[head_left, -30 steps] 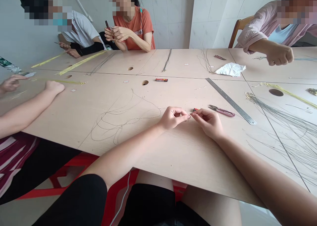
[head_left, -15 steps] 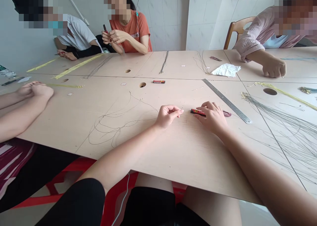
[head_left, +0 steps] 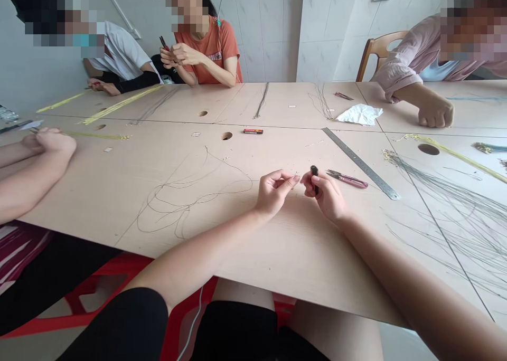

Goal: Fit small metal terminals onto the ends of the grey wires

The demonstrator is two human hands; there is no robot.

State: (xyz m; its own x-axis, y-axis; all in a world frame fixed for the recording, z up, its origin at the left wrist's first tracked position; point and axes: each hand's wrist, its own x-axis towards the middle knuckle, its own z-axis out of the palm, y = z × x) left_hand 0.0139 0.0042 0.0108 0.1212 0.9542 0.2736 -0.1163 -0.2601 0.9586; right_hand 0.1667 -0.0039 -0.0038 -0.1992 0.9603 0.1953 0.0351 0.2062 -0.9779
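My left hand [head_left: 273, 192] is closed in a pinch on a thin dark cord [head_left: 232, 158], with a tiny bright bit showing at the fingertips. Loose loops of this cord spread across the table to the left of the hand. Close by on the right, my right hand [head_left: 327, 195] grips a dark lighter [head_left: 314, 177], its black end pointing up. The two hands' fingertips are nearly touching. Just beyond my right hand lies a pair of pink-handled thread snips [head_left: 348, 179], resting on the tabletop.
A steel ruler [head_left: 360, 163] lies diagonally at right, near a bundle of grey cords [head_left: 435, 184] and yellow cords [head_left: 455, 147]. Farther off are a second red-and-black lighter [head_left: 253, 131], a table hole [head_left: 227, 135] and crumpled tissue [head_left: 359, 114]. Other people sit around the table.
My right hand has picked up the lighter from the table, turned it upright and brought it toward my left hand. The snips are now uncovered. My left hand has shifted slightly right.
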